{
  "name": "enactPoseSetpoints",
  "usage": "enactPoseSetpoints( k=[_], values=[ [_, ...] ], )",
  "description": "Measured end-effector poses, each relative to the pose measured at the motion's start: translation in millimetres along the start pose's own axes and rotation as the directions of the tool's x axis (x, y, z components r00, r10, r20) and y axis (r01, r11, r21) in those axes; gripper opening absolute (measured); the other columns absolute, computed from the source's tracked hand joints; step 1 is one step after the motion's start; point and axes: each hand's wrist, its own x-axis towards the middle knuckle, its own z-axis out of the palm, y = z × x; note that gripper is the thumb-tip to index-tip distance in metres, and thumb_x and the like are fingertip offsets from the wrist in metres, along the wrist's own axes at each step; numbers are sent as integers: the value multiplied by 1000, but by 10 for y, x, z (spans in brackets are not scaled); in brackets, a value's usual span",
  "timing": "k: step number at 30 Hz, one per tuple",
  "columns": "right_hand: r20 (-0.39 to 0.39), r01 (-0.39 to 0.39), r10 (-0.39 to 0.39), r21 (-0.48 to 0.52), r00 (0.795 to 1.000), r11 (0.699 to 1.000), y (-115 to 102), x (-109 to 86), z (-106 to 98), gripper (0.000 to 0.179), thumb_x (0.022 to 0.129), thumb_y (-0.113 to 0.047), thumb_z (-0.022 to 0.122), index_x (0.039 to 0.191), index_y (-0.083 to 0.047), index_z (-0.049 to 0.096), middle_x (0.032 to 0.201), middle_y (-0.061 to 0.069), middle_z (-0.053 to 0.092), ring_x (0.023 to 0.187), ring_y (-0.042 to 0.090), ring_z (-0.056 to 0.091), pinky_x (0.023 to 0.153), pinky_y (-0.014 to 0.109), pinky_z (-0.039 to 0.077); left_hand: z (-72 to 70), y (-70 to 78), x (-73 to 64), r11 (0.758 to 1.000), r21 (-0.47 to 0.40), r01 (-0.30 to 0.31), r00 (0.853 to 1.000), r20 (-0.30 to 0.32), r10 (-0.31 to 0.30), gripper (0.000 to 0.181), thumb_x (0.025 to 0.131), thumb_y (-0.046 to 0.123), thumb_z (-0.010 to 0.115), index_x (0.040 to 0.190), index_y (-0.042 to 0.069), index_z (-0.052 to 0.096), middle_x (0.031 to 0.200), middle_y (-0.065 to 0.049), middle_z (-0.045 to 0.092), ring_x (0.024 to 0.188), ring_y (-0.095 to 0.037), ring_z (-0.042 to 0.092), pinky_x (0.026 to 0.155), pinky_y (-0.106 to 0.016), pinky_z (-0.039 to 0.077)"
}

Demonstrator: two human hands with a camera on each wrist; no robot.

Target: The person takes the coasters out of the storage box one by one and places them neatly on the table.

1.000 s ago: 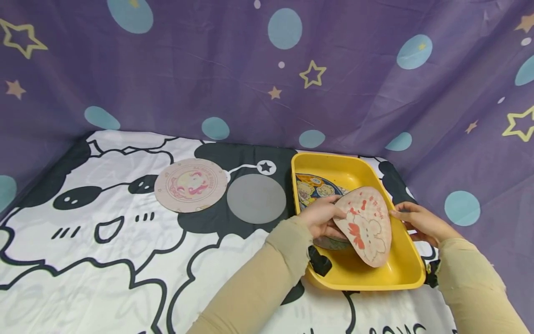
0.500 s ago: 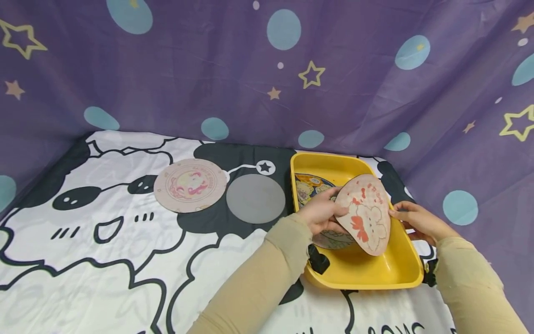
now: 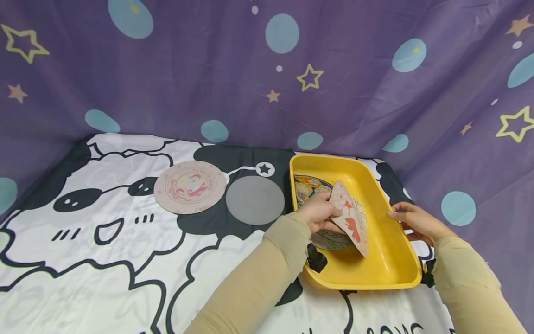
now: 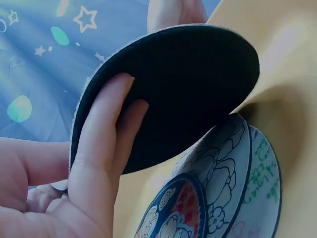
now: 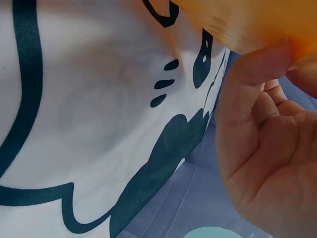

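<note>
Left hand [image 3: 320,213] pinches tilted red-printed disc [image 3: 353,223] over overlapping discs [image 4: 225,173] in yellow tray [image 3: 375,271]; right hand [image 3: 419,223] grips tray's side.

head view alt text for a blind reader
A left hand holds a tilted printed disc over more discs in a yellow tray; the right hand grips the tray's rim. A pink disc and grey disc lie outside.

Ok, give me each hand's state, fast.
Left hand: closed, pinching the red-printed pink round mat.
Right hand: closed, holding the rim of the yellow tray.
</note>
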Motion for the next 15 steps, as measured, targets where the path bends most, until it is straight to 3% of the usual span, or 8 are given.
enactPoseSetpoints(
  k=[15],
  values=[
    [-5, -3, 3, -12, 1000, 1000, 3, 0, 3, 34, 102, -34, 54, 118, -6, 43, 92, -2, 59, 79, 15, 59, 69, 29, 59, 29, -6, -25, 999, 34, 30, 999, -37, -29, 48, 94, -16, 41, 140, -5, 47, 126, -31, 60, 113, -48, 62, 84, -54, 59]
  ],
)
